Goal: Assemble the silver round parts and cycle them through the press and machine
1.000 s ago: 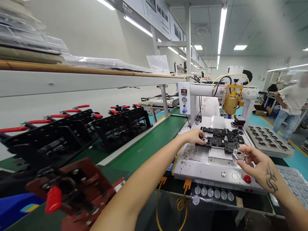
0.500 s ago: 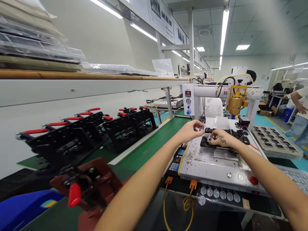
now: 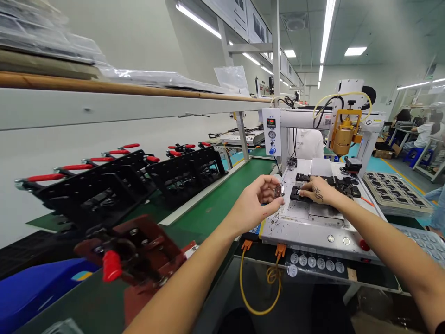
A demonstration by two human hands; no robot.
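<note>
My left hand [image 3: 259,202] is raised at the front left of the white machine. Between thumb and fingers it grips a round, silvery-rimmed part [image 3: 278,190] with a dark middle, like a watch case, held on edge. My right hand [image 3: 318,190] is over the black fixture [image 3: 295,194] on the machine bed, fingertips closed together at its left end. Something small and shiny shows under those fingertips, too covered to name. A second black clamp block [image 3: 342,185] extends to the right behind this hand.
A gold dispensing head [image 3: 343,137] hangs above the bed from a gantry. At right lies a stack of trays [image 3: 396,192]. Round labels [image 3: 316,262] line the machine's front. Black jigs with red handles [image 3: 86,176] stand at left, a brown clamp [image 3: 146,250] nearer. People are in the background.
My left hand has drawn back from the fixture toward me and left, turning the round part upright. My right hand stays at the fixture, its fingers now more closed. The view has tilted down slightly.
</note>
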